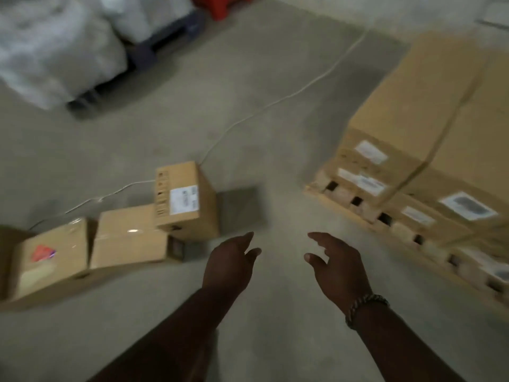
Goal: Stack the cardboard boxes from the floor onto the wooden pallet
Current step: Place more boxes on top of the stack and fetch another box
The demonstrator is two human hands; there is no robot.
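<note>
Both bare hands reach forward over the grey concrete floor (261, 139), apart from each other and holding nothing: the left hand (230, 261) has its fingers loosely extended, and the right hand (337, 264) is spread with the thumb pointing inward, a braided pale bracelet (365, 307) round its wrist. To the left of the hands, three brown cardboard boxes sit on the floor in a close row. Nearest the hands is an upright brown cardboard box with a white label (188, 201) on its facing side. Just beside it lies a lower, flat brown cardboard box sealed with clear tape (129, 239), and further left is a brown cardboard box bearing a red sticker (51, 259). At the right, well apart from those three, stands the pale wooden pallet (344, 201), already loaded with large brown cardboard cartons (413, 111) stacked in layers, white labels on their sides. A thin white cable (275, 102) trails across the floor between the two groups. Far left at the back are blurred white wrapped bundles (55, 45) on a dark base, and a red object (220, 6) shows at the top edge.
</note>
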